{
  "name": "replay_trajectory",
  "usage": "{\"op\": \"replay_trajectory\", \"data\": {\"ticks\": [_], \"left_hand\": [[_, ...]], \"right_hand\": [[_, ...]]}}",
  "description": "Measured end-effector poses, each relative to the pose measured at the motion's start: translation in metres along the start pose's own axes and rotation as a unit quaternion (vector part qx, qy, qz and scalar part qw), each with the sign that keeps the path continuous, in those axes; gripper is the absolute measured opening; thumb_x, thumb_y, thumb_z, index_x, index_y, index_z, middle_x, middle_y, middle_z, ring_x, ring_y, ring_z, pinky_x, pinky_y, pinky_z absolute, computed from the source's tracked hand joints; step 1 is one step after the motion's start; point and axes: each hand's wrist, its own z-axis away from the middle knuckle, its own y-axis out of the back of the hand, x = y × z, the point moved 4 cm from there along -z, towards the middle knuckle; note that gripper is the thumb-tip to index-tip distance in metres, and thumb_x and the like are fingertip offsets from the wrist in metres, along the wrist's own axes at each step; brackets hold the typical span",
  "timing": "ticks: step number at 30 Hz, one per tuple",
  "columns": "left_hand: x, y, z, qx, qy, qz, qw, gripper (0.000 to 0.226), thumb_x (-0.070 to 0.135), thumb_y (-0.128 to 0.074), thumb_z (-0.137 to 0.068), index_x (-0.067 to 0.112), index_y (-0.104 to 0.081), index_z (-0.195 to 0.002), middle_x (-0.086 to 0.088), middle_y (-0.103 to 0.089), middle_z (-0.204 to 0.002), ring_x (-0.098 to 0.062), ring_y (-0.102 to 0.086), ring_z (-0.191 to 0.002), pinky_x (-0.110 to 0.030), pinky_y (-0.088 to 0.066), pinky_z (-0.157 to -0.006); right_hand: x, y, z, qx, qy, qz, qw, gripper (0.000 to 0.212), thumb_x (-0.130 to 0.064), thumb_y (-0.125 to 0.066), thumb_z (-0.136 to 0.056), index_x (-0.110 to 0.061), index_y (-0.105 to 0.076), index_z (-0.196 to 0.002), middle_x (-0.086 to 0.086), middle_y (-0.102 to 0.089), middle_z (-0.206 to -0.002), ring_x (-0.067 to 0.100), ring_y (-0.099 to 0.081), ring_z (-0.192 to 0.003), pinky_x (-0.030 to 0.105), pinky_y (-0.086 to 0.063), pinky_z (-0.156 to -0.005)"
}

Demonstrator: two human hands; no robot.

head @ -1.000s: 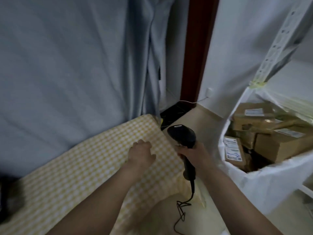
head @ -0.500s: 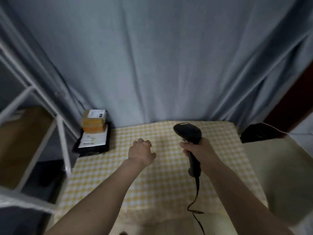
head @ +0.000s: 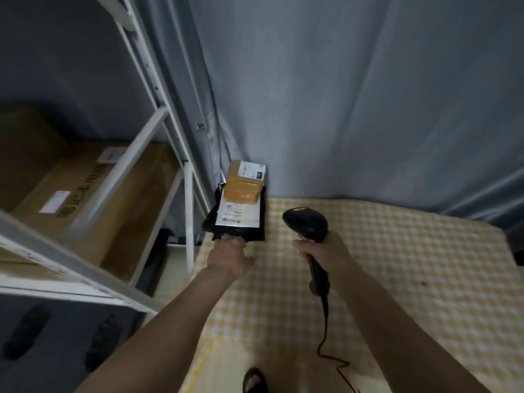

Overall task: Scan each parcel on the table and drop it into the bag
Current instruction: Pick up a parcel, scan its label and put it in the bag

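Head view: we look down at a bench [head: 397, 265] covered in yellow-and-white check cloth, set against a grey curtain [head: 368, 95].

Our left hand [head: 228, 258] reaches to the bench's far left corner, its fingers curled over the near edge of a black mailer [head: 241, 235]. We cannot tell whether they truly pinch the mailer or only touch it, since the fingertips are hidden behind the knuckles. The mailer lies flat at the corner with a white label [head: 238, 215] on top, and its left edge hangs slightly past the bench.

On the far end of the mailer rest two orange parcels, stacked: the lower parcel [head: 241, 195] sits nearer us, and the upper parcel [head: 245, 175] bears its own white label and leans back toward the curtain.

Our right hand [head: 323, 252] is wrapped tight round the handle of a black scanner [head: 306, 224], held upright above the cloth, its head to the right of the mailer and apart from it. A black cord [head: 326, 336] trails from the handle's base down toward us.

To the left stands a white metal rack [head: 158, 131] with a large brown carton [head: 93, 194] on its shelf. A sandalled foot [head: 255, 381] shows at the bottom edge.
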Motion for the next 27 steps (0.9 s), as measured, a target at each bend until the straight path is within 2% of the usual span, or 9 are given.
{"op": "replay_trajectory", "data": {"ticks": [5,8,10,13,17,22,25,27], "left_hand": [[-0.027,0.008,-0.027,-0.004,0.014,0.027,1.0,0.051,0.041,-0.062,-0.089,0.02,-0.054,-0.134,-0.01,-0.041,-0.139,-0.027,-0.038,-0.131,-0.034,-0.04,-0.104],[-0.032,0.009,-0.041,-0.013,0.023,0.036,0.999,0.051,0.042,-0.063,-0.088,0.019,-0.054,-0.134,-0.011,-0.042,-0.137,-0.027,-0.038,-0.13,-0.035,-0.041,-0.104],[-0.034,0.013,-0.05,-0.011,0.025,0.03,0.999,0.053,0.044,-0.063,-0.087,0.018,-0.055,-0.133,-0.012,-0.043,-0.136,-0.029,-0.04,-0.129,-0.036,-0.041,-0.105],[-0.034,0.022,-0.065,-0.007,0.028,0.018,0.999,0.053,0.044,-0.062,-0.086,0.018,-0.057,-0.132,-0.013,-0.046,-0.133,-0.03,-0.042,-0.126,-0.036,-0.039,-0.106],[-0.038,0.03,-0.099,0.006,0.047,0.017,0.999,0.053,0.046,-0.063,-0.08,0.02,-0.059,-0.127,-0.011,-0.053,-0.126,-0.029,-0.045,-0.123,-0.04,-0.044,-0.102],[-0.041,0.026,-0.138,-0.01,0.068,0.013,0.998,0.069,0.048,-0.065,-0.081,0.019,-0.043,-0.14,-0.011,-0.042,-0.137,-0.032,-0.037,-0.131,-0.044,-0.042,-0.105],[-0.043,0.025,-0.174,-0.028,0.054,0.013,0.998,0.074,0.059,-0.057,-0.073,0.019,-0.045,-0.135,-0.01,-0.049,-0.132,-0.031,-0.041,-0.124,-0.042,-0.043,-0.1],[-0.046,0.027,-0.205,-0.025,0.047,0.034,0.998,0.071,0.051,-0.066,-0.075,0.019,-0.045,-0.134,-0.008,-0.051,-0.128,-0.029,-0.044,-0.122,-0.04,-0.041,-0.101]], "right_hand": [[-0.014,-0.028,-0.021,-0.002,-0.006,0.046,0.999,0.015,-0.006,-0.072,-0.078,0.001,-0.061,-0.071,0.007,-0.054,-0.056,0.018,-0.049,-0.051,0.026,-0.04,-0.057],[-0.022,-0.036,-0.038,0.001,-0.008,0.063,0.998,0.015,-0.005,-0.071,-0.077,-0.001,-0.061,-0.067,0.008,-0.055,-0.056,0.02,-0.049,-0.053,0.028,-0.04,-0.057],[-0.028,-0.041,-0.049,-0.005,-0.009,0.071,0.997,0.015,-0.005,-0.07,-0.078,-0.003,-0.061,-0.066,0.009,-0.055,-0.058,0.022,-0.05,-0.056,0.028,-0.04,-0.06],[-0.038,-0.044,-0.067,-0.017,-0.002,0.062,0.998,0.01,-0.006,-0.071,-0.079,-0.007,-0.065,-0.071,0.001,-0.058,-0.055,0.015,-0.054,-0.053,0.024,-0.042,-0.058],[-0.046,-0.045,-0.098,-0.032,0.004,0.041,0.999,0.006,-0.005,-0.071,-0.079,-0.001,-0.067,-0.083,0.005,-0.06,-0.061,0.018,-0.056,-0.06,0.026,-0.043,-0.063],[-0.046,-0.045,-0.138,-0.021,-0.008,0.029,0.999,0.011,-0.005,-0.073,-0.079,-0.012,-0.065,-0.074,-0.006,-0.06,-0.053,0.006,-0.056,-0.051,0.023,-0.041,-0.061],[-0.048,-0.046,-0.163,-0.021,-0.02,0.017,0.999,0.007,-0.006,-0.073,-0.079,-0.011,-0.068,-0.079,-0.001,-0.062,-0.064,0.012,-0.058,-0.061,0.024,-0.044,-0.065],[-0.051,-0.046,-0.183,-0.007,-0.028,0.01,1.0,0.007,-0.006,-0.072,-0.079,-0.011,-0.067,-0.078,0.001,-0.06,-0.065,0.014,-0.056,-0.062,0.026,-0.043,-0.065]]}}
